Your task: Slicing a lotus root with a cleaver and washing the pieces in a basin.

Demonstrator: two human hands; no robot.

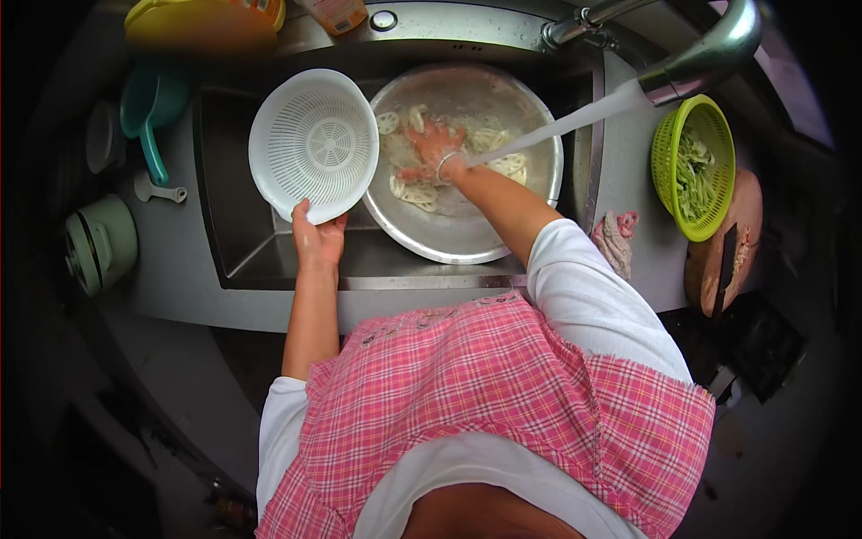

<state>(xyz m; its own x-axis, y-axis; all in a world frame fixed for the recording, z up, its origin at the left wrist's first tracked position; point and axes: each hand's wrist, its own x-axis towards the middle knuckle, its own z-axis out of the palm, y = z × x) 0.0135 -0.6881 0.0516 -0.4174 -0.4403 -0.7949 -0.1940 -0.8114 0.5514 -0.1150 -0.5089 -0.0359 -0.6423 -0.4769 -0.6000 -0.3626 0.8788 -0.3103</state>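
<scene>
My left hand (319,237) grips the near rim of a white plastic colander (330,145), which is tilted over the left side of the sink with nothing in it. Beside it stands a wide metal basin (465,246) of water. My right hand (434,153) is spread with fingers apart in that basin, among pale lotus root slices (415,191). Whether its palm presses on any slice cannot be seen. From the chrome faucet (700,57) at upper right, a stream of water (566,124) runs down to my right wrist.
The steel sink (236,202) surrounds the basin. Right of it are a cloth (614,242), a green basket (660,158) of shredded green vegetable (693,172), and a cutting board (710,269) with a knife (726,266). A teal dipper (153,111) and a green lidded appliance (111,239) stand left.
</scene>
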